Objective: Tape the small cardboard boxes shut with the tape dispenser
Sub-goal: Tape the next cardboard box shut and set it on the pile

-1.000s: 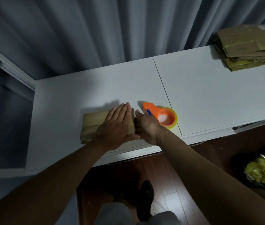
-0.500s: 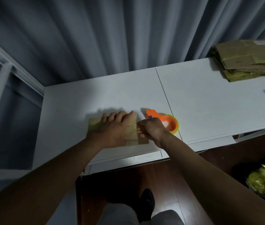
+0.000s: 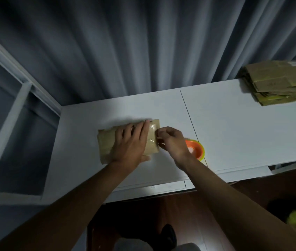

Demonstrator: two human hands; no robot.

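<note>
Cardboard boxes first, biggest thing being the white table (image 3: 234, 124) they lie on, against grey curtains (image 3: 125, 42). At the far right of the table we see a stack of flattened boxes (image 3: 279, 82), well apart from the work. The small box (image 3: 107, 142) being taped lies flat near the front edge of the left panel, with a shiny strip of clear tape (image 3: 152, 133) across its right end. Just right of it, partly hidden behind our right wrist, sits the orange tape dispenser (image 3: 196, 149) on the table, not in hand.

Our left hand (image 3: 131, 142) lies flat on the box, fingers straight, pressing it down. Our right hand (image 3: 170, 140) has its fingers curled at the box's right edge and seems to pinch the tape end there; the frame is blurred, so we can't tell for sure.

Step in hand, as we judge it: seating the tape over the edge. To do it well, keep the left palm's weight on so the box doesn't slide, pull the strip taut, wrap it over the edge and rub from the middle outward to clear bubbles and wrinkles.

Writing: a pale label on the top of the stack, unreadable. No brand visible on the dispenser or the box.
</note>
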